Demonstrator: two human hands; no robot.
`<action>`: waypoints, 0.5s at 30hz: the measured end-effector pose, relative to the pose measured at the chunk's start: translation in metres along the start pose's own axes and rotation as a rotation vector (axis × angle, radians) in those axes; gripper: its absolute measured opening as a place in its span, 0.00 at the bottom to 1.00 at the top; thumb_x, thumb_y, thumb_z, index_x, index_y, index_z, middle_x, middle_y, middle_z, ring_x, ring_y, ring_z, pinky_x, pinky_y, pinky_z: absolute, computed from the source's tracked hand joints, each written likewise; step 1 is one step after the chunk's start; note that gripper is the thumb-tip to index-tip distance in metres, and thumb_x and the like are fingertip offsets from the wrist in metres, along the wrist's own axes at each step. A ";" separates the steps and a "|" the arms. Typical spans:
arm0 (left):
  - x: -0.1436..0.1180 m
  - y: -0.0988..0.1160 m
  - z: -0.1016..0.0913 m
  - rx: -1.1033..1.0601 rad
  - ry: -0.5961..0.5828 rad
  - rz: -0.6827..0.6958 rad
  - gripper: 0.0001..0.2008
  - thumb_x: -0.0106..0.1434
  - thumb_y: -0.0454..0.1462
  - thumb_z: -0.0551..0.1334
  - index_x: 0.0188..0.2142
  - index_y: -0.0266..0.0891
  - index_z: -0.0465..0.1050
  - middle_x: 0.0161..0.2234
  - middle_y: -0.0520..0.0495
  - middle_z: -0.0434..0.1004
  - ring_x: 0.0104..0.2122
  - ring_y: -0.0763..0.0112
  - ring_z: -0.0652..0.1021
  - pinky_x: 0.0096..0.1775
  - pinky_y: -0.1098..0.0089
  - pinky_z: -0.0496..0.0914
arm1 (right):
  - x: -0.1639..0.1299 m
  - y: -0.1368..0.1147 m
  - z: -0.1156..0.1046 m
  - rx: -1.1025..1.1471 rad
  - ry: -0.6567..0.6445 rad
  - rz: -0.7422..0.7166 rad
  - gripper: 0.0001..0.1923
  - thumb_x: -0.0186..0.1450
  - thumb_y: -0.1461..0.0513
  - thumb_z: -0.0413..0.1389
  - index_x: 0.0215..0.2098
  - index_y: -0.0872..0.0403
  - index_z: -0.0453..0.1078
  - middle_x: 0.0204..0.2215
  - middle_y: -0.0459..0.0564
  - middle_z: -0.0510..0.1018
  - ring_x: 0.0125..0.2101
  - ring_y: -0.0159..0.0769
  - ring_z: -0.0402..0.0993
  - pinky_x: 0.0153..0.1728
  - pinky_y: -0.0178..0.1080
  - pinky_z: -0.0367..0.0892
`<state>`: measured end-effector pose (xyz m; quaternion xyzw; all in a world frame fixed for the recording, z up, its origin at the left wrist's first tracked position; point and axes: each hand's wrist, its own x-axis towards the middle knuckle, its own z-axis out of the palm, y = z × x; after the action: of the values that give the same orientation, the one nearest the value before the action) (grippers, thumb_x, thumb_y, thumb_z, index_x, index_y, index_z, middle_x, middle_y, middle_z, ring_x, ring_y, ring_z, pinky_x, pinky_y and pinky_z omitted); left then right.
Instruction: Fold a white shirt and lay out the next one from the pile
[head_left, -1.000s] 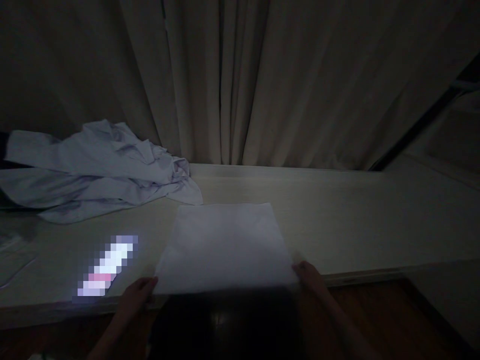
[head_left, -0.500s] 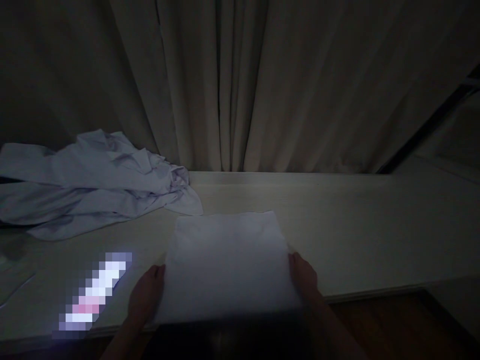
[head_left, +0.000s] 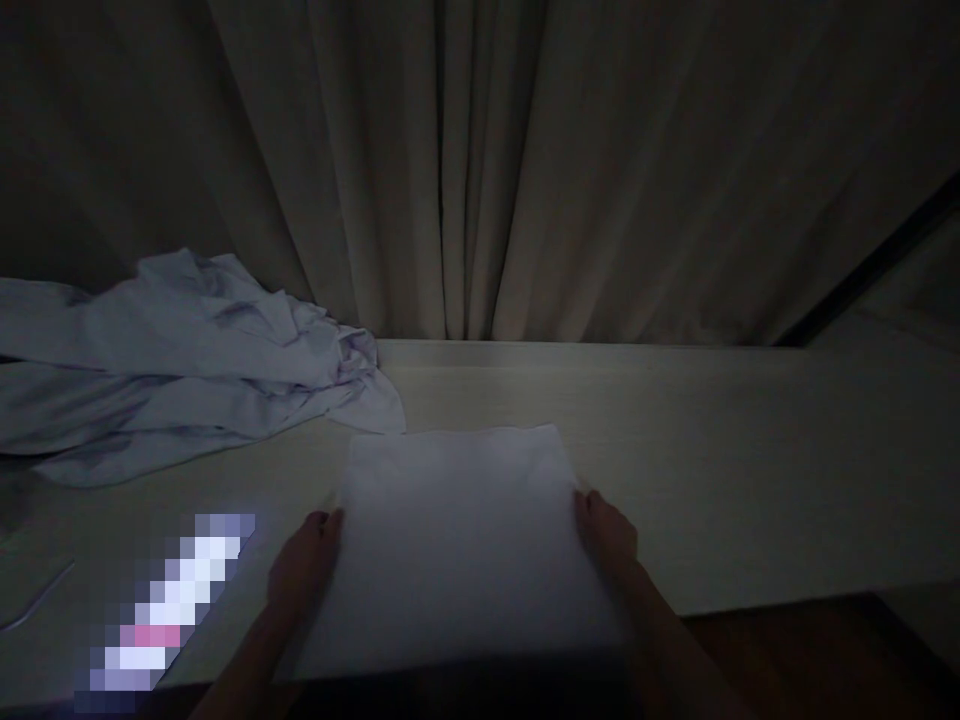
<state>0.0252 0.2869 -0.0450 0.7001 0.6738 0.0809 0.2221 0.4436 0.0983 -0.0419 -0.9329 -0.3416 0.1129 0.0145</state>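
Observation:
A smooth white cloth (head_left: 454, 540) lies flat in front of me, roughly rectangular, its near edge at the table's front. At its left edge my left hand (head_left: 307, 560) is closed on the fabric, thumb on top and the other fingers mostly hidden. My right hand (head_left: 606, 530) grips the right edge in the same manner, level with the left. The cloth's far left corner lies beside the end of a crumpled heap of white fabric (head_left: 217, 350). Dim light hides how many layers the cloth has.
The pale table (head_left: 720, 470) runs along a beige curtain (head_left: 615, 180) at the back. On the left lies a bright pixelated device (head_left: 180, 590), with a thin cable (head_left: 41, 595) near it. A dark floor (head_left: 817, 660) shows beyond the front edge at right.
My left hand has slid a little farther along the left edge, away from me. The right hand keeps its hold. The view has shifted slightly, and the heap stays where it was.

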 end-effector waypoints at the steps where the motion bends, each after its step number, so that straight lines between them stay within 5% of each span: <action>1: 0.003 0.001 0.003 -0.021 0.008 0.005 0.23 0.62 0.47 0.44 0.44 0.36 0.70 0.38 0.38 0.79 0.39 0.56 0.78 0.42 0.58 0.70 | 0.003 -0.002 0.002 -0.004 -0.001 -0.005 0.28 0.68 0.49 0.30 0.40 0.53 0.67 0.36 0.56 0.79 0.37 0.44 0.77 0.37 0.44 0.67; 8: 0.031 -0.005 0.004 -0.070 -0.067 0.039 0.20 0.61 0.43 0.45 0.36 0.38 0.73 0.39 0.39 0.79 0.41 0.58 0.78 0.45 0.60 0.70 | 0.020 0.003 0.008 -0.020 0.024 -0.048 0.26 0.68 0.49 0.33 0.39 0.53 0.67 0.33 0.56 0.79 0.35 0.46 0.77 0.35 0.45 0.66; 15: 0.109 0.018 -0.001 -0.073 0.052 0.040 0.23 0.60 0.46 0.47 0.41 0.35 0.74 0.43 0.39 0.79 0.42 0.59 0.78 0.41 0.65 0.71 | 0.074 -0.029 -0.005 0.150 0.059 -0.020 0.28 0.67 0.47 0.33 0.39 0.55 0.68 0.39 0.58 0.78 0.39 0.43 0.75 0.38 0.43 0.65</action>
<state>0.0501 0.3936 -0.0568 0.7025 0.6620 0.1279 0.2281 0.4813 0.1680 -0.0491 -0.9286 -0.3411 0.1103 0.0956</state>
